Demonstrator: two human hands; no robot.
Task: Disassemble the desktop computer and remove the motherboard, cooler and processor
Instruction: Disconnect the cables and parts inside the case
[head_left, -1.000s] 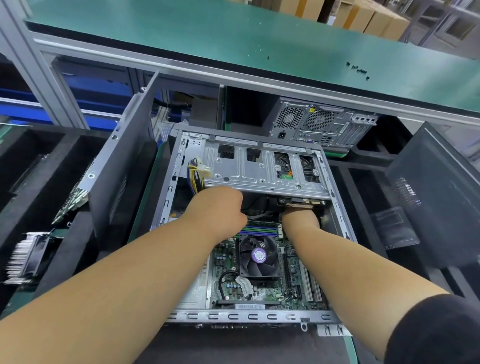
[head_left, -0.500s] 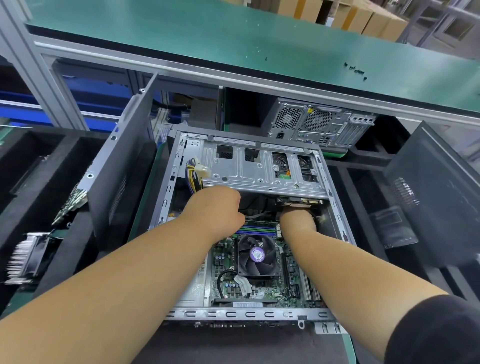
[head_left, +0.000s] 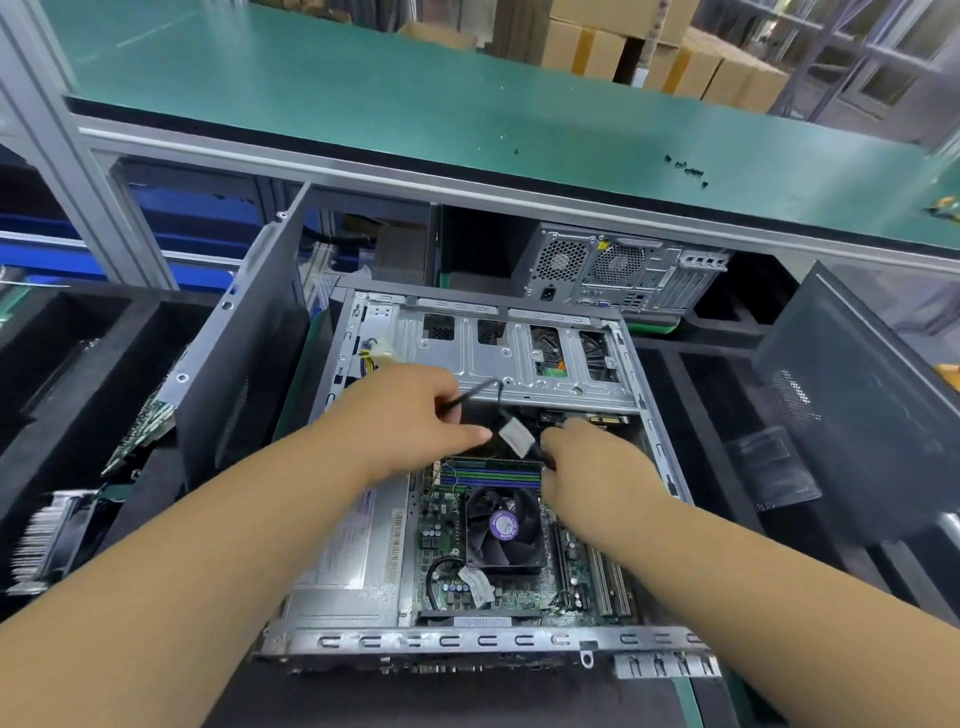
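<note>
An open desktop case (head_left: 467, 642) lies on its side in front of me. Inside, the green motherboard (head_left: 441, 525) carries a black cooler fan (head_left: 501, 527) with a purple label. A silver drive cage (head_left: 498, 358) spans the far end. My left hand (head_left: 410, 415) pinches a black cable with a white-tagged connector (head_left: 517, 436) above the memory slots. My right hand (head_left: 587, 462) grips the same cable on the other side of the connector. The processor is hidden under the cooler.
A removed side panel (head_left: 244, 353) leans at the left of the case, another dark panel (head_left: 852, 405) stands at the right. A second computer (head_left: 618, 273) sits behind under the green bench (head_left: 415, 88). A heatsink (head_left: 47, 535) and circuit boards lie in the black trays at left.
Both hands have come out from under the drive cage toward me, lifting a black cable with a white-tagged connector into view. The camera view has shifted slightly.
</note>
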